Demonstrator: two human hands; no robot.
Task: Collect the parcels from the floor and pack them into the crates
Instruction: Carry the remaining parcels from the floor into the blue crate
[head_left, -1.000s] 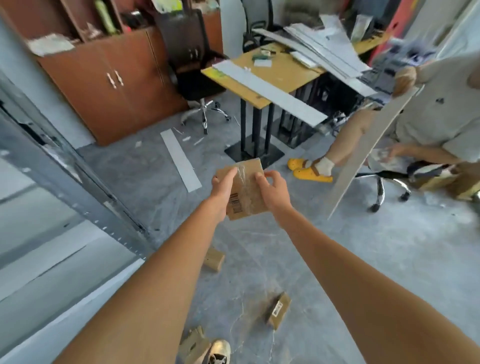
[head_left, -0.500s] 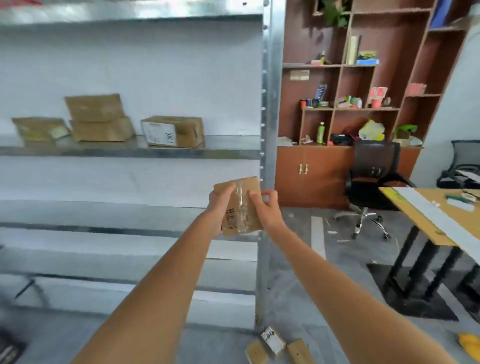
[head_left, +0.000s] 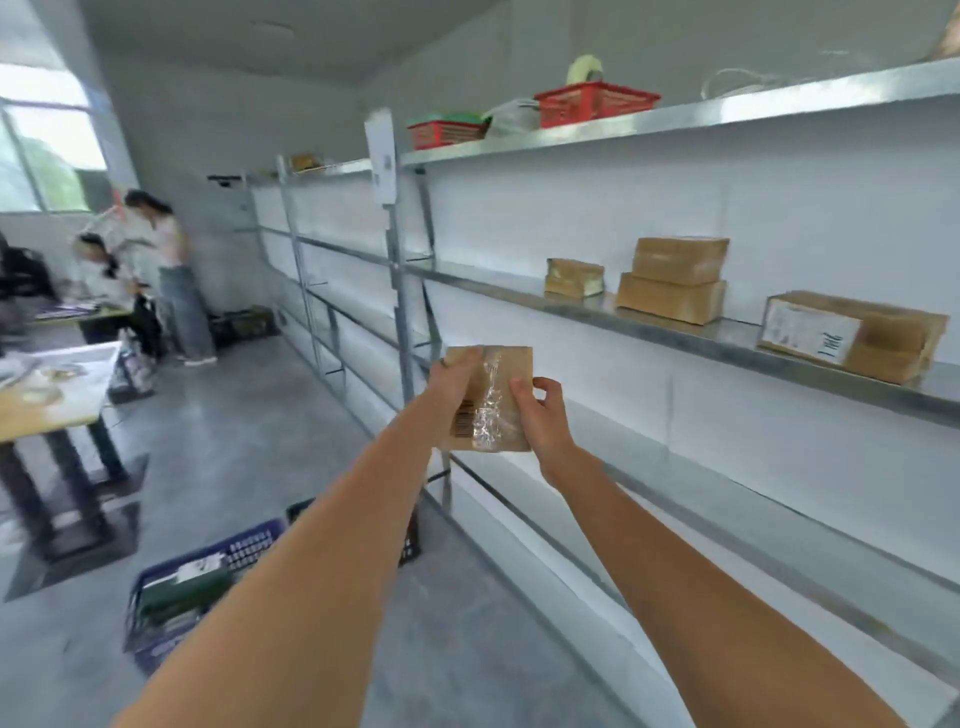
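Cardboard parcel (head_left: 491, 397) gripped by left hand (head_left: 451, 384) and right hand (head_left: 540, 415) at its side edges, held mid-air, blue crate (head_left: 208, 577) on floor below-left of hands, metal shelf edge (head_left: 675, 327) just right, open grey floor (head_left: 234, 441) left.

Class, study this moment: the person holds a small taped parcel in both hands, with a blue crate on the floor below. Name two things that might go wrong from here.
1. The parcel is held out in the air by the left hand and right hand, well above the floor; a slip could drop it.
2. The blue crate is partly hidden under the left forearm, so a release from here might miss it.
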